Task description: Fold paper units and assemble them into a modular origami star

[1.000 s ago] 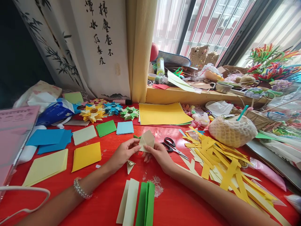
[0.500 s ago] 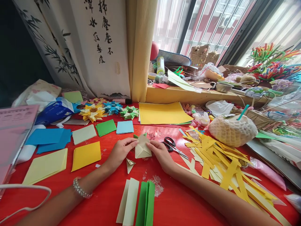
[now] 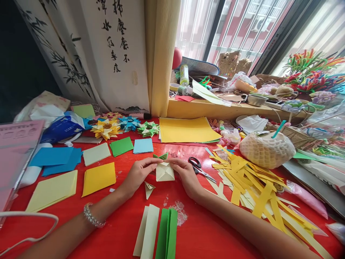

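Between my two hands is a cream sheet of origami paper (image 3: 165, 173), its flaps creased toward the middle. My left hand (image 3: 142, 172) pinches the upper left edge between thumb and fingers. At the upper right edge, my right hand (image 3: 185, 173) grips the same paper, fingers bent over its top. A small folded green piece (image 3: 161, 156) lies just behind the paper. Below my left fingertips rests a small folded cream piece (image 3: 149, 189). Nearer to me lie folded cream strips (image 3: 149, 230) and folded green strips (image 3: 167, 232). Black-handled scissors (image 3: 198, 167) lie right of my right hand.
Coloured paper stacks, such as a yellow one (image 3: 99, 178) and a blue one (image 3: 56, 158), lie at left. Folded paper stars (image 3: 106, 128) sit behind them. Yellow paper strips (image 3: 242, 180) and a net-wrapped coconut (image 3: 266, 149) with a straw are at right.
The cream paper's pointed top flap has been folded down, so its upper edge is now straight. My fingers have come closer together along that edge.
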Available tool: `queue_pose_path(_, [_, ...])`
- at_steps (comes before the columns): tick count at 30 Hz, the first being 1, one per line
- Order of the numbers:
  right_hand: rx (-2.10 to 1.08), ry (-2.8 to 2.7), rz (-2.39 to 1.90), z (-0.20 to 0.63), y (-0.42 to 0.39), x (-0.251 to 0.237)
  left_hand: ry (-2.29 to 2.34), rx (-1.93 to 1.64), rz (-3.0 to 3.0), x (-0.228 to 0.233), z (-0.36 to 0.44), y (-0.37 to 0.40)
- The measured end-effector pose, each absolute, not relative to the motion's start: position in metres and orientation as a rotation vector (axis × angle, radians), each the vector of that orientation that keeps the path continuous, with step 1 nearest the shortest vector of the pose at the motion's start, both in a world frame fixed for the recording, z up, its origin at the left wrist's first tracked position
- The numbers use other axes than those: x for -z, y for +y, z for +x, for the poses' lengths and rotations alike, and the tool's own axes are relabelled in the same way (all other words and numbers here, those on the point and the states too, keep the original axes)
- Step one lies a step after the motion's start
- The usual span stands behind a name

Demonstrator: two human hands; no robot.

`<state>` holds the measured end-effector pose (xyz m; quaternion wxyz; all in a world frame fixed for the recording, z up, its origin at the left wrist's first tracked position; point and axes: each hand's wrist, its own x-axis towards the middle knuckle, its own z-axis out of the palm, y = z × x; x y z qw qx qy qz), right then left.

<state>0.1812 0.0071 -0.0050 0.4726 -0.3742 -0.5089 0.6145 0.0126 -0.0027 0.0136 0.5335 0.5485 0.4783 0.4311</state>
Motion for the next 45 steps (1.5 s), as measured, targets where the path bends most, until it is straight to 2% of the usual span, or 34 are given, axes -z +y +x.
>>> queue_pose_path(13, [-1.59,-1.174,-0.915,0.1793,0.0078,0.0051,1.166,-1.035,1.443,-0.0107,0.0114,-0.0021])
queue_pose_path(26, [-1.479,-1.479,-0.922,0.1806,0.0051,0.0025,1.131,-1.08,1.412,-0.0048,0.0127,0.0015])
queue_pose_path(45, [-1.397,-1.573,-0.987,0.1817,0.0047,0.0067,1.095,-0.989,1.397,-0.0093,0.0136,-0.0005])
